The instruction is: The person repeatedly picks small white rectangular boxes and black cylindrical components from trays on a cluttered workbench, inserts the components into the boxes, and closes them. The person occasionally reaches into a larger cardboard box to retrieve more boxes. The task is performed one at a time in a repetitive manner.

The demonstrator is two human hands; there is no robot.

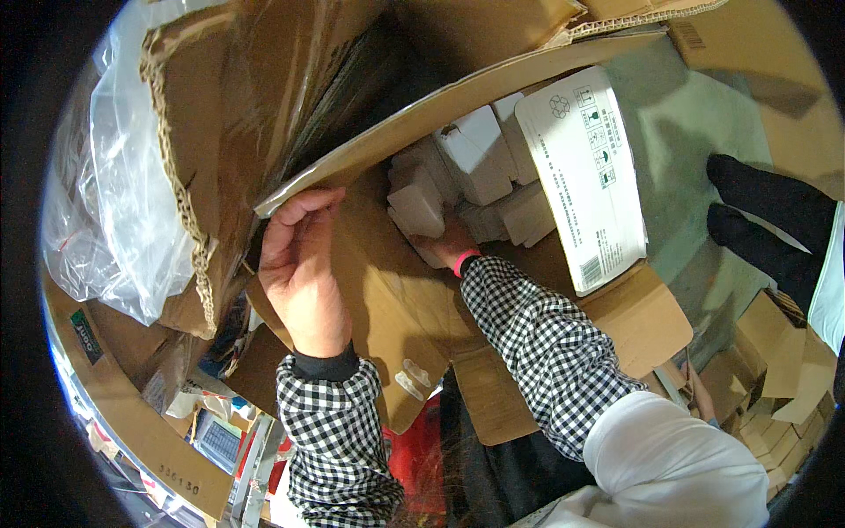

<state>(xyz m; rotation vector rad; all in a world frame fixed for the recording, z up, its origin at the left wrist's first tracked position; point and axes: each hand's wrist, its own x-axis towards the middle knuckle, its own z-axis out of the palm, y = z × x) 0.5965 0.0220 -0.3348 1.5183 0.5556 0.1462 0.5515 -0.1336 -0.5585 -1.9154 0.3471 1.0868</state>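
Observation:
A large open cardboard box (387, 308) lies tilted in front of me. My left hand (304, 264) is at its upper left, fingers closed over the edge of a long cardboard flap (378, 141). My right hand (447, 239) reaches inside the box, partly hidden among small whitish cartons. Its visible fingers grip one pale carton (417, 204) at the left of the pile; their tips are hidden. Beside it sit more white cartons (480, 154). A white printed panel (581, 176) with handling symbols stands at the box's right side.
Clear plastic wrap (132, 194) hangs over cardboard at the left. A person's dark-clad legs (775, 207) are at the right. Several opened cartons (783, 352) lie at the lower right. A keyboard-like object (217, 443) shows at the lower left.

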